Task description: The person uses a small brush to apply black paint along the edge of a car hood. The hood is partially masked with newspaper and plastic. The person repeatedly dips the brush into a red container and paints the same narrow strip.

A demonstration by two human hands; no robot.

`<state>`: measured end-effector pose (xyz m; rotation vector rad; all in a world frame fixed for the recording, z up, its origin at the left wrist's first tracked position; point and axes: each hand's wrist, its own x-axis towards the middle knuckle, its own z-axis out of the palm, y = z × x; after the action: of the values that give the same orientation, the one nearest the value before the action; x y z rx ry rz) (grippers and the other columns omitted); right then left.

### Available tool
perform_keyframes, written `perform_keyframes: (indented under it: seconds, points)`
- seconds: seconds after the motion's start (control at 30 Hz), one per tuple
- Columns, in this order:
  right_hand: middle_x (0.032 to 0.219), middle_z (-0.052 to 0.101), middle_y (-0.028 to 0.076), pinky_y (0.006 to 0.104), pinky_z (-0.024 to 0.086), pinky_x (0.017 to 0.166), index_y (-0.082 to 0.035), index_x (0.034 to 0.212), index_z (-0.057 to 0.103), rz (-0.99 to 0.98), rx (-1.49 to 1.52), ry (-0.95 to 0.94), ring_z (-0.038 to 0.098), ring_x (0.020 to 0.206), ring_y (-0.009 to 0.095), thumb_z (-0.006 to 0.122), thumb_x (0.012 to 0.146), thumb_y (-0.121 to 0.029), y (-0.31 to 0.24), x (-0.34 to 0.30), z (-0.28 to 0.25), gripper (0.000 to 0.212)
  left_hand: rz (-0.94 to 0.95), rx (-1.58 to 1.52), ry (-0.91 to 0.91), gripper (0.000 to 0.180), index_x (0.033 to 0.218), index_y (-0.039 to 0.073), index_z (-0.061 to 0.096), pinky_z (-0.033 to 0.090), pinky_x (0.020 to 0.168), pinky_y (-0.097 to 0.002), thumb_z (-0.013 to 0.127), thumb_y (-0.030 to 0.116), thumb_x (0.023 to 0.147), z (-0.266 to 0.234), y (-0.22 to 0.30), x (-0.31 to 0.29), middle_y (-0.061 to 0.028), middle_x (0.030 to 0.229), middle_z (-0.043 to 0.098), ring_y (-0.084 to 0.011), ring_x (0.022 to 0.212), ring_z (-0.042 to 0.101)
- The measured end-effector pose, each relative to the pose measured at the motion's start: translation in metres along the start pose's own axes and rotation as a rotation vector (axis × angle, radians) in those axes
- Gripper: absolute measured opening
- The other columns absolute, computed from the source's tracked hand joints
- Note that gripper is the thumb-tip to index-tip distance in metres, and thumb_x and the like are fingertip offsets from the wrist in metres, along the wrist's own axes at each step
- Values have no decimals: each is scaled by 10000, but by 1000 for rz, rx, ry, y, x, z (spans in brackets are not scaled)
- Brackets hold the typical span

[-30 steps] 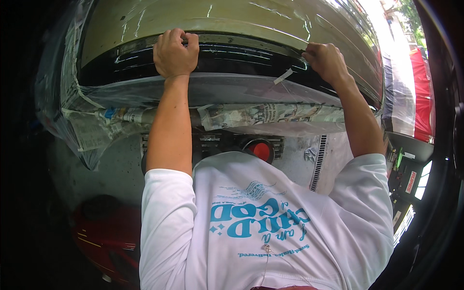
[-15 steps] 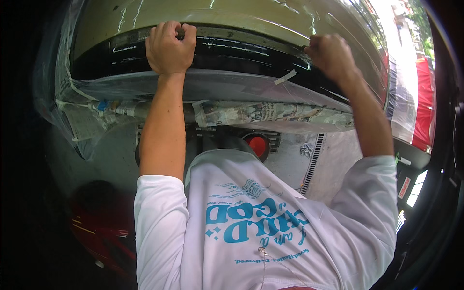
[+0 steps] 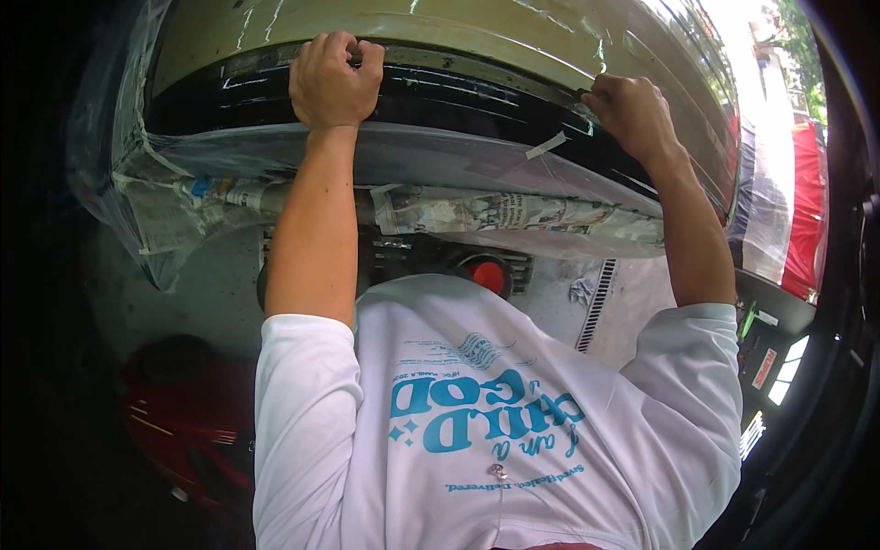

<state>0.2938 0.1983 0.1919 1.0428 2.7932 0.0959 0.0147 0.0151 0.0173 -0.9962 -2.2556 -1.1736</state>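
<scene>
My left hand (image 3: 337, 81) is closed in a pinch at the seam between a gold-green glossy panel (image 3: 458, 26) and the black band (image 3: 431, 96) below it. A narrow, dull, speckled strip (image 3: 440, 61) runs along this seam. Farther right, my right hand (image 3: 634, 112) is also closed, thumb and forefinger together at the strip's right part. A small dark bit shows at its fingertips. What either hand pinches is too small or hidden to name. A short piece of pale tape (image 3: 546, 145) sticks out below the black band.
Clear plastic sheeting (image 3: 128, 110) covers the panel's left side. Newspaper masking (image 3: 495, 209) wraps a bar below the band. On the floor are a drain grate (image 3: 596, 307) and a round red-centred object (image 3: 486, 275). A dark red machine (image 3: 188, 422) stands at lower left.
My right hand was blurred by motion and is now sharper, slightly lower at the seam. My left hand keeps its pinch; the whole view has shifted a little.
</scene>
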Motion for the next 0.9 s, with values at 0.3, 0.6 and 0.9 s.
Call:
perform_keyframes:
  seconds: [0.3,0.6,0.9]
  points:
    - [753,737,121,411,576,705,-22,879,769,-8,65,-617,709,697,240,821,853,-205,14,95,-34,192,-2,-49,-20,155,757,138,651,512,739,-402,704,261,834,1,4,-2,21,759,632,-227,778,637]
    - [799,744,187,449,561,761,-8,902,772,-82,64,11,722,748,350,828,880,-260,21,9,1,259,1,-1,4,151,760,135,639,510,735,-405,700,251,833,-3,2,0,18,759,629,-237,765,629]
    - [774,744,128,386,562,687,-37,864,773,-13,89,-610,689,682,246,841,841,-249,30,95,-28,224,-1,-29,-24,152,772,126,639,509,750,-416,693,251,839,-1,6,0,3,763,625,-249,787,626]
